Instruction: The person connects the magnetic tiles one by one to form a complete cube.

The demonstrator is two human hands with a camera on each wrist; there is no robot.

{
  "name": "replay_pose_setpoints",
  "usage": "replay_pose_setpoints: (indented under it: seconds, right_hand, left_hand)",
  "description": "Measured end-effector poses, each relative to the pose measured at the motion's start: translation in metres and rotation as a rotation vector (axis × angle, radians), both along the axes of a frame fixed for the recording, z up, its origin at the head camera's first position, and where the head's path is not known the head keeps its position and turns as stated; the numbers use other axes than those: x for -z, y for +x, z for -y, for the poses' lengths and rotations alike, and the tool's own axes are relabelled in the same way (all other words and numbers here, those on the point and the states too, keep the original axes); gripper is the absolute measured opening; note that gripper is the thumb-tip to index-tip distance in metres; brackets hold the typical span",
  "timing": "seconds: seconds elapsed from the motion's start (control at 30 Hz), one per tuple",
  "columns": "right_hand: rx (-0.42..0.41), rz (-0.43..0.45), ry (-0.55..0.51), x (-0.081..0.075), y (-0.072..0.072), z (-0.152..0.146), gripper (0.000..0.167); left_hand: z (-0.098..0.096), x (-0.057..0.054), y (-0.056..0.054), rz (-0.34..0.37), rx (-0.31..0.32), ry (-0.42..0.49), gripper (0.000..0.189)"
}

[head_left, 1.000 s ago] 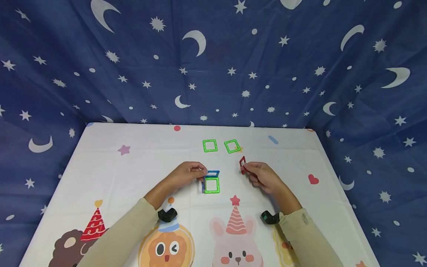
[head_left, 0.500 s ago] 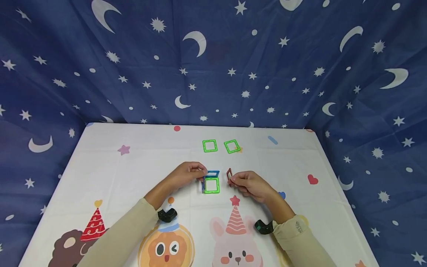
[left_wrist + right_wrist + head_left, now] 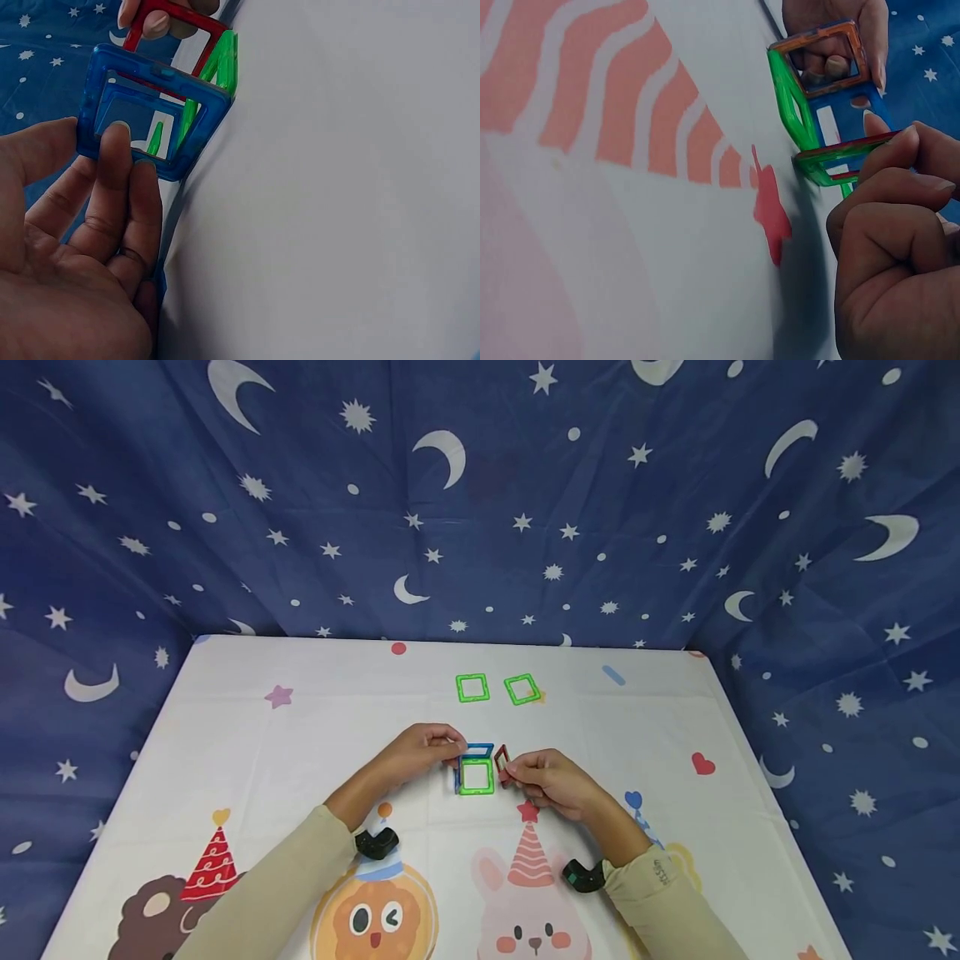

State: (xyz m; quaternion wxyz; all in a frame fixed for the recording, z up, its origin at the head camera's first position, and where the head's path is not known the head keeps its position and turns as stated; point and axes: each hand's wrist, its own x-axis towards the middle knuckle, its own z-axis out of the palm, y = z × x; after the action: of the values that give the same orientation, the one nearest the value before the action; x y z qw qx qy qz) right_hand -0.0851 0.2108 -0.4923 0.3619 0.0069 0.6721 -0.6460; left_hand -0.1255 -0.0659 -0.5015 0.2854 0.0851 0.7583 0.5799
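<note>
A green square magnetic tile [image 3: 477, 792] lies flat mid-table. Two blue magnetic tiles stand on its edges: the back one [image 3: 482, 746] and the left one [image 3: 161, 71]. My left hand [image 3: 422, 752] pinches the left blue tile by its edge, thumb and fingertips on the frame. With thumb and fingers, my right hand [image 3: 553, 782] holds a red square magnetic tile [image 3: 847, 147] upright at the right side of the green one. In the head view, a thin gap shows between red and green. The right fingers partly cover the red tile.
Two more green square tiles lie flat farther back, one straight [image 3: 472, 698] and one turned [image 3: 513, 695]. The white tablecloth [image 3: 330, 735] has printed animals and shapes. A dark blue curtain [image 3: 480, 560] with moons and stars hangs behind the table.
My right hand has brought the red tile leftward and nearer to me, from beside the turned green tile to the right edge of the assembled tiles. My left hand stays in place.
</note>
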Motion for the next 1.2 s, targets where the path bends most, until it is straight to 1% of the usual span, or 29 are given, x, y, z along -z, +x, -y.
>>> replay_pose_setpoints:
  seconds: [0.27,0.37,0.6,0.67,0.77,0.9,1.03,1.2]
  right_hand:
    - [-0.002,-0.005,-0.010,0.001,0.003,0.009,0.037]
    - [-0.010,-0.022,0.002,0.001,0.004,0.012,0.035]
    - [-0.058,-0.172,0.175,-0.009,0.003,0.019,0.031]
    - [-0.064,-0.191,0.203,-0.010,0.003,0.020,0.030]
    - [-0.070,-0.204,0.217,-0.009,0.004,0.022,0.030]
    - [-0.046,-0.207,0.239,-0.007,0.005,0.022,0.029]
    - [0.009,-0.204,0.283,-0.005,0.007,0.020,0.029]
    - [0.040,-0.249,0.332,-0.007,0.011,0.017,0.021]
  left_hand:
    - [0.000,-0.001,0.001,0.010,0.005,-0.013,0.021]
    - [0.000,-0.001,0.001,0.013,0.006,-0.013,0.020]
    - [-0.001,-0.001,0.000,0.014,0.007,-0.018,0.020]
    - [-0.001,-0.001,0.000,0.022,0.006,-0.020,0.020]
    - [-0.001,0.001,0.000,0.031,0.008,-0.016,0.023]
    - [-0.001,0.002,0.001,0.034,0.009,-0.005,0.023]
    - [0.000,0.001,0.001,0.030,0.008,-0.002,0.022]
    - [0.000,0.001,0.001,0.032,0.009,0.008,0.019]
